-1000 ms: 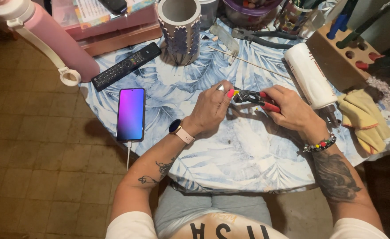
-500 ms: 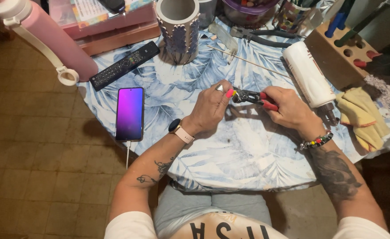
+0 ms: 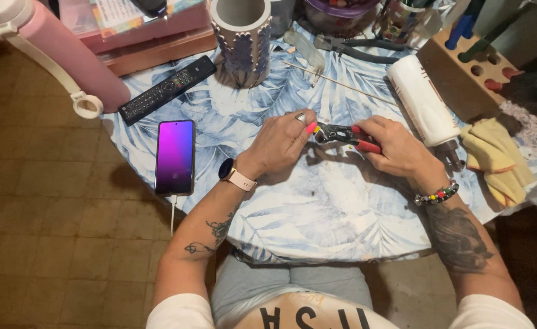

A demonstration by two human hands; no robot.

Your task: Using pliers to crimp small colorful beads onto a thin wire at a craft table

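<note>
Red-handled pliers (image 3: 346, 135) lie between the two hands above the leaf-print tablecloth (image 3: 317, 213). The right hand (image 3: 396, 149) is closed around the handles; the left hand (image 3: 280, 143), fingers curled, pinches something too small to identify at the tool's tip. Compared with a second earlier, both hands and the pliers sit in nearly the same place, so the work at the tip appears to continue without a change of grip. Left of the left hand lies a lit phone (image 3: 175, 156) on its cable; beyond it, a remote (image 3: 166, 89) and a pink bottle (image 3: 67, 61). Beyond the hands stands a grey cup (image 3: 241, 39). Right of the right hand lie a white cylinder (image 3: 422, 100) and a yellow cloth (image 3: 497, 155).
</note>
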